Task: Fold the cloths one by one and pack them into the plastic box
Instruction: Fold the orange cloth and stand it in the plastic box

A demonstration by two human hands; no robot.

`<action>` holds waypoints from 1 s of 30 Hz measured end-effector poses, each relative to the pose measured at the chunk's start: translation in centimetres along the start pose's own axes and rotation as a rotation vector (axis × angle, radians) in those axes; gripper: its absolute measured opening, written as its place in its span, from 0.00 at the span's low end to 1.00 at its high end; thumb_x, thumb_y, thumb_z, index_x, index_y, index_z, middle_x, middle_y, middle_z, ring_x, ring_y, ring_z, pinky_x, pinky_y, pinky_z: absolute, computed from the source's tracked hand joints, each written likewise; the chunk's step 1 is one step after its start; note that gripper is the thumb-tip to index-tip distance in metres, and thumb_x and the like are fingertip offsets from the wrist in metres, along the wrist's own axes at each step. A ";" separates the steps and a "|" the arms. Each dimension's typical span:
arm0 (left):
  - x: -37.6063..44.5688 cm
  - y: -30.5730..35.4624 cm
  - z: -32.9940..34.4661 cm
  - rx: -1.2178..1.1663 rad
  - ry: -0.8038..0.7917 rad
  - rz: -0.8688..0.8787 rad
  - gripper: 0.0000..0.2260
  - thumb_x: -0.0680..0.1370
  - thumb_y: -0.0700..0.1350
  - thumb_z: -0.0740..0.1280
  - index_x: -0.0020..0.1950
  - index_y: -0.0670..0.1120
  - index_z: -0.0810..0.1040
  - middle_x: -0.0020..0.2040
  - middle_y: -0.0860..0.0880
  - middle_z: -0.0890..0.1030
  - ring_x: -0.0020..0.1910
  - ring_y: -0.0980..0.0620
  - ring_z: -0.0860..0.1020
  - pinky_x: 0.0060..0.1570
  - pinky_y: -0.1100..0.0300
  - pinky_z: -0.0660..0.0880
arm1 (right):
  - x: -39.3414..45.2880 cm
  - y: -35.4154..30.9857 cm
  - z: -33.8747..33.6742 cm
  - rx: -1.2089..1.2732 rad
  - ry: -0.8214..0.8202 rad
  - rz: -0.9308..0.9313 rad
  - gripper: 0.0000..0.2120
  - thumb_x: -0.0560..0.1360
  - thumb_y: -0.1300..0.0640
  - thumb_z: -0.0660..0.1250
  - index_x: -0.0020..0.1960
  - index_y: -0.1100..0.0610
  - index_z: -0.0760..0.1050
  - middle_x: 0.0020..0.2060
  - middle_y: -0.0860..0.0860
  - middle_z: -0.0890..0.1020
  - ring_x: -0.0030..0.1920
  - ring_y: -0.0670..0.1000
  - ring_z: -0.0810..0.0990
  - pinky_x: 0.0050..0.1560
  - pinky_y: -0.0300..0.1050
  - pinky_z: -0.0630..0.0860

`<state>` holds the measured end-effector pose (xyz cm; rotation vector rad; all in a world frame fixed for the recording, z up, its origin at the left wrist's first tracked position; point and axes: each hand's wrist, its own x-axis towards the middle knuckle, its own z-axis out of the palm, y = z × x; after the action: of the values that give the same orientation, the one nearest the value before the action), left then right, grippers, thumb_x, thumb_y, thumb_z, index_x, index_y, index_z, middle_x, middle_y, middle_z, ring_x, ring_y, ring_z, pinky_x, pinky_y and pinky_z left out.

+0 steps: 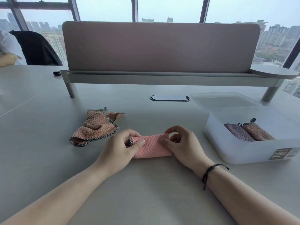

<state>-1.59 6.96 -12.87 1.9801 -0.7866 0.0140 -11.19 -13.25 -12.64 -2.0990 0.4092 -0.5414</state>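
Observation:
A pink waffle-textured cloth [151,146] lies folded into a narrow strip on the grey table, between my hands. My left hand [121,147] grips its left end, thumb on top near the checked trim. My right hand [180,143] pinches its right end with the fingertips. To the upper left lies a crumpled peach cloth [95,127] with checked edging, unfolded. At the right stands the translucent plastic box [240,151], open, with two rolled cloths [248,132] inside it.
The box's lid [222,99] leans behind the box. A desk divider on metal legs [162,75] crosses the back of the table, with an oval cable port [169,97] in front of it. A dark chair and another person's arm are at far left.

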 end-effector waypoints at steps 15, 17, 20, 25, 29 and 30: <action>0.7 0.3 0.4 0.133 0.067 -0.229 0.05 0.72 0.54 0.75 0.44 0.55 0.82 0.42 0.58 0.86 0.48 0.60 0.83 0.53 0.54 0.79 | 0.6 -0.1 0.2 -0.212 -0.007 0.007 0.08 0.70 0.50 0.75 0.47 0.46 0.79 0.35 0.44 0.80 0.36 0.39 0.77 0.36 0.37 0.71; 0.5 0.5 0.2 0.119 0.058 -0.245 0.04 0.73 0.52 0.74 0.43 0.54 0.82 0.35 0.57 0.85 0.39 0.58 0.83 0.47 0.53 0.79 | 0.6 -0.1 0.2 -0.210 -0.011 0.010 0.08 0.70 0.50 0.75 0.47 0.46 0.79 0.35 0.43 0.80 0.36 0.39 0.77 0.36 0.37 0.71; 0.7 0.8 0.1 0.118 0.040 -0.272 0.05 0.73 0.53 0.75 0.43 0.54 0.81 0.31 0.53 0.84 0.33 0.54 0.82 0.41 0.52 0.78 | 0.6 -0.1 0.2 -0.199 -0.011 0.013 0.08 0.70 0.50 0.75 0.47 0.46 0.79 0.35 0.44 0.80 0.37 0.40 0.78 0.37 0.38 0.72; 1.0 1.0 -0.4 0.150 -0.006 -0.328 0.11 0.69 0.62 0.76 0.43 0.57 0.81 0.36 0.52 0.84 0.38 0.55 0.82 0.42 0.54 0.77 | 0.4 0.0 0.2 -0.183 0.000 0.011 0.08 0.70 0.52 0.75 0.48 0.47 0.79 0.35 0.44 0.80 0.37 0.41 0.79 0.40 0.41 0.75; 0.7 1.0 -1.0 0.123 -0.065 -0.353 0.10 0.72 0.63 0.72 0.44 0.59 0.82 0.39 0.49 0.87 0.44 0.49 0.84 0.50 0.46 0.79 | 0.4 0.0 0.2 -0.174 -0.002 0.019 0.08 0.70 0.52 0.75 0.47 0.47 0.79 0.36 0.44 0.80 0.37 0.42 0.78 0.40 0.41 0.76; 0.7 1.1 -1.0 0.125 -0.066 -0.345 0.10 0.73 0.62 0.72 0.45 0.57 0.83 0.39 0.48 0.86 0.44 0.47 0.84 0.50 0.46 0.79 | 0.3 0.0 0.2 -0.171 -0.001 0.019 0.08 0.70 0.53 0.75 0.47 0.47 0.79 0.36 0.45 0.80 0.37 0.42 0.78 0.40 0.41 0.76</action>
<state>-1.32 7.07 -11.26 2.2221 -0.4859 -0.2112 -10.81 -13.28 -12.65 -2.2565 0.4892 -0.5087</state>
